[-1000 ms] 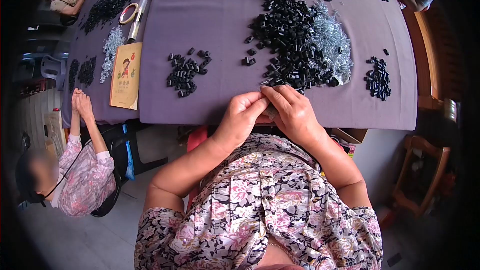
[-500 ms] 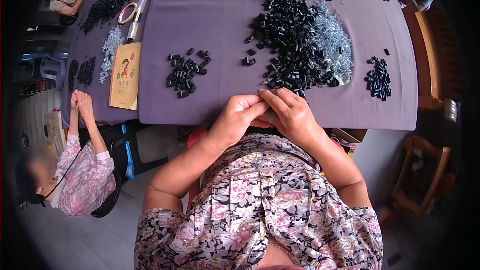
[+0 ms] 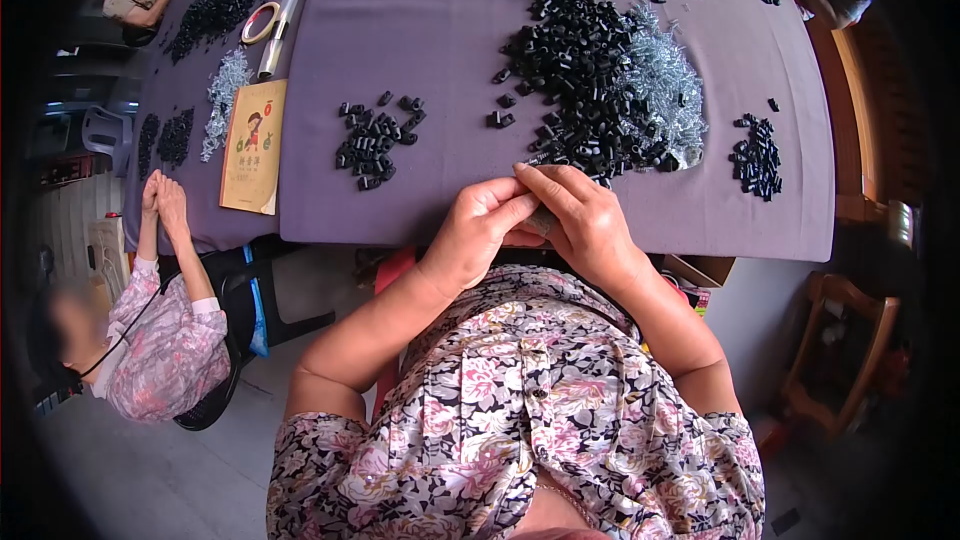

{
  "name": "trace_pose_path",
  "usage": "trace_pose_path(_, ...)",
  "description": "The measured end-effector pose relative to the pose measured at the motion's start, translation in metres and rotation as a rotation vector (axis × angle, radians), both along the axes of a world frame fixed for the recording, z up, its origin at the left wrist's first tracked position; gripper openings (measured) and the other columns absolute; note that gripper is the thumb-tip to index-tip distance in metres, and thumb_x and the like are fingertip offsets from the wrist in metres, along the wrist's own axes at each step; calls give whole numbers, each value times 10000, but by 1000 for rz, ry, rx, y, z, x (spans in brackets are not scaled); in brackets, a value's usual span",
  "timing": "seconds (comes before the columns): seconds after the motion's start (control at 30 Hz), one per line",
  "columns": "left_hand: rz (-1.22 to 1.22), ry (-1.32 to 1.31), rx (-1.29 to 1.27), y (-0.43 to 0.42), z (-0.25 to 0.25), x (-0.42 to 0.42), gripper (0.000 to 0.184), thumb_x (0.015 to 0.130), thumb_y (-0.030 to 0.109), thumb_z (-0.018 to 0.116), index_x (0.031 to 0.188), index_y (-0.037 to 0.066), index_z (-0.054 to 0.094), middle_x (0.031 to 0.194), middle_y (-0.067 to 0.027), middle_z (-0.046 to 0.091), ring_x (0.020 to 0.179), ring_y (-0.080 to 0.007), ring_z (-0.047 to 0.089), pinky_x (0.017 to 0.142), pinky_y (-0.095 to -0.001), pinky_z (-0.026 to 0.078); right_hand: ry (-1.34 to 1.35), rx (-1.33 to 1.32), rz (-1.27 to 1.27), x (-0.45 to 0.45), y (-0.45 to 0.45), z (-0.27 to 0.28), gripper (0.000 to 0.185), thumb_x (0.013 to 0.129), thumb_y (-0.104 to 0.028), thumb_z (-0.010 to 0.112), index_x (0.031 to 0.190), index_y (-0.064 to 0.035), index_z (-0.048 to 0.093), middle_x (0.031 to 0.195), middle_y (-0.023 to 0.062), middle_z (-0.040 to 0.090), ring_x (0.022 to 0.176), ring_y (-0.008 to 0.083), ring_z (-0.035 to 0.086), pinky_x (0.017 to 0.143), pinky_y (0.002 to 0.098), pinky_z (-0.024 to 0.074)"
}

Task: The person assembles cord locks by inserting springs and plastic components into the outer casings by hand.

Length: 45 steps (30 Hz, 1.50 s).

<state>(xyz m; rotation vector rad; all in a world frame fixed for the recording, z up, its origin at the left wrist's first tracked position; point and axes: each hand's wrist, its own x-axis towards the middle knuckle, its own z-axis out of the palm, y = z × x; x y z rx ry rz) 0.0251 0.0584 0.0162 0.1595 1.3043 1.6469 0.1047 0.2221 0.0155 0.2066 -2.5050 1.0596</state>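
At the front edge of the purple-covered table (image 3: 430,70), my left hand (image 3: 482,230) and my right hand (image 3: 583,222) meet, fingertips together. Both are closed on something too small and too covered to make out. A bit of greyish material (image 3: 541,221) shows between the palms. Just beyond my fingers lies a big heap of black parts (image 3: 575,70), with clear, shiny small pieces (image 3: 662,80) against its right side. A smaller group of black parts (image 3: 375,145) is to the left, and another pile of slim black parts (image 3: 757,160) is to the right.
A yellow booklet (image 3: 253,148), a tape roll (image 3: 260,23) and a shiny roll (image 3: 279,37) lie on the left table. A co-worker (image 3: 165,340) sits at the left, hands together at that table's edge. A wooden chair (image 3: 840,350) stands at the right.
My hands stay together in nearly the same place, with slight finger shifts. The co-worker's head and body have shifted slightly, and their hands are a little higher in the view.
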Motion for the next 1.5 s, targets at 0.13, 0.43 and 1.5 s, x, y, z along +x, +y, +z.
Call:
trace_pose_path(0.13, 13, -7, 3, 1, 1, 1, 289, 1054, 151, 501, 1235, -50, 602, 1097, -103, 681, 941, -182, 705, 826, -328, 614, -18, -38, 6, 1, 0, 4, 599, 697, -8, 739, 1284, -5, 621, 1053, 151, 667, 909, 339, 680, 773, 401, 580)
trace_pose_path(0.43, 58, -42, 36, 0, 0, 1, 261, 1042, 164, 531, 1181, -28, 640, 1043, -78, 695, 903, -143, 693, 797, -299, 607, -79, -144, -1, 4, 4, 4, 573, 691, 20, 730, 1254, 12, 626, 1058, 170, 673, 935, 358, 682, 801, 414, 576)
trace_pose_path(1.5, -89, 35, -46, 2, 6, -1, 269, 1055, 200, 490, 1130, 1, 654, 1032, -33, 686, 933, -105, 674, 813, -271, 585, -10, 142, -4, 8, 6, 12, 409, 644, -110, 785, 1014, -7, 647, 870, 91, 605, 785, 290, 629, 662, 392, 545)
